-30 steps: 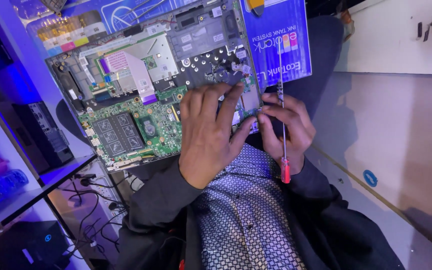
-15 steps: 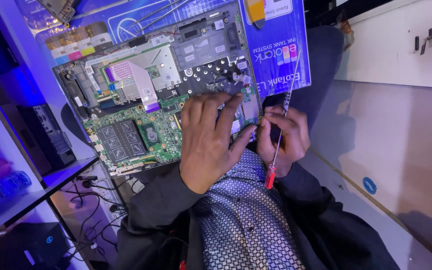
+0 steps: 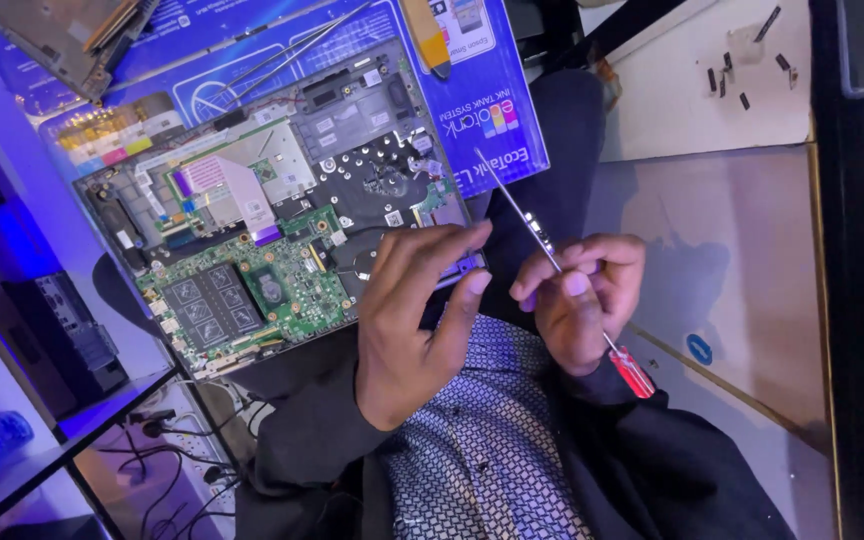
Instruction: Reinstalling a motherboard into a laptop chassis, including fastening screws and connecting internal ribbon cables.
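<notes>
The opened laptop point(image 3: 282, 240) is now clear of the screwdriver point(image 3: 552, 262), drawn back in the closed right hand point(image 3: 582, 300), while the left hand point(image 3: 417, 310) now pinches a small part at its edge.

blue-violet light washes the left side, where a glass shelf point(image 3: 42, 450) hangs above tangled cables point(image 3: 167, 470) (a dark box beside it); a pale wooden board point(image 3: 752, 250) spreads right.

Red-handled screwdriver point(image 3: 562, 275) tilts beside the opened laptop point(image 3: 282, 240), green board exposed.

bare tabletop point(image 3: 742, 250) right of the opened laptop point(image 3: 282, 230); blue box point(image 3: 472, 100) crowding behind
</notes>
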